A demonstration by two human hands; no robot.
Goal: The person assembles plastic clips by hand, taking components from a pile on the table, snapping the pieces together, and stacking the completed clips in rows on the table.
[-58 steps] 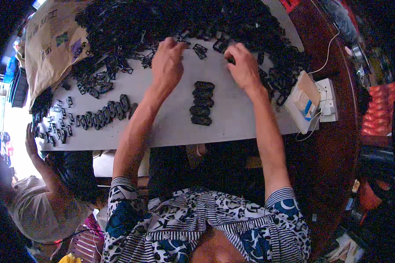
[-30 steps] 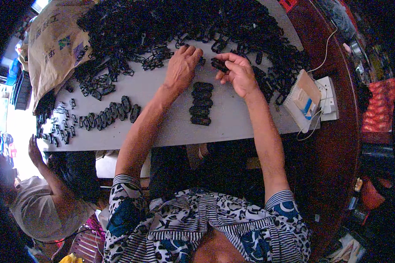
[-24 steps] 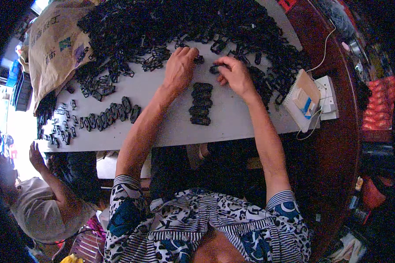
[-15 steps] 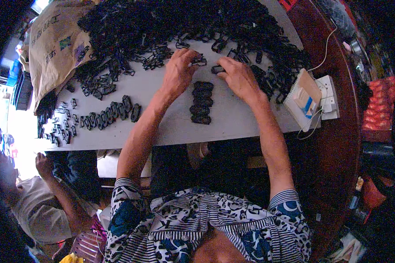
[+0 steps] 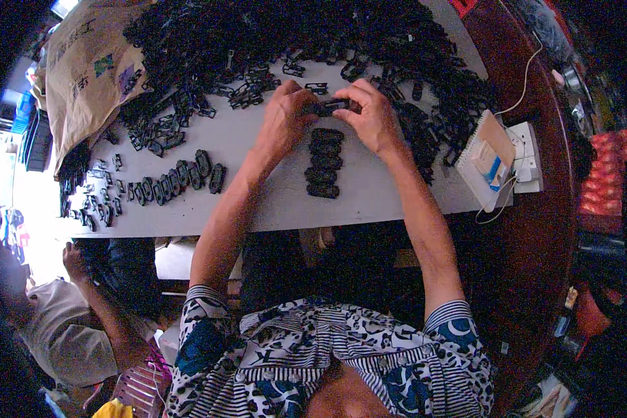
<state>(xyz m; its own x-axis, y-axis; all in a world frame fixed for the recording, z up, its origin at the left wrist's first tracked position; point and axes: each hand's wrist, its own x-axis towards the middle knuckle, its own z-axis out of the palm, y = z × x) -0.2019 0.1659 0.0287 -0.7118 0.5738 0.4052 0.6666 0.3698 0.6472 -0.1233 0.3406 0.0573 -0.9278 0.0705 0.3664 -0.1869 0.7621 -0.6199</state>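
Note:
In front of me, over the white table, both hands meet at a small black plastic piece (image 5: 336,104), oblong and frame-like. My left hand (image 5: 285,115) pinches its left end, partly hiding it. The right end sits between the thumb and fingers of my right hand (image 5: 370,117). Whether it is one piece or two put together, I cannot tell. Just nearer than my hands stands a short column of similar black pieces (image 5: 324,167), laid one behind another. A single black piece (image 5: 316,88) lies just beyond my fingers.
A large heap of black pieces (image 5: 285,35) covers the table's far side. To the left run a slanting row of black pieces (image 5: 174,182) and several scattered ones. A brown sack (image 5: 83,76), a notepad (image 5: 482,157) and a white power strip (image 5: 528,157) flank them. Another person's arm (image 5: 108,313) is at lower left.
My hands, apart before with a black piece in each, have come together over the column. The right hand has moved left, and its piece now meets the left hand's fingers.

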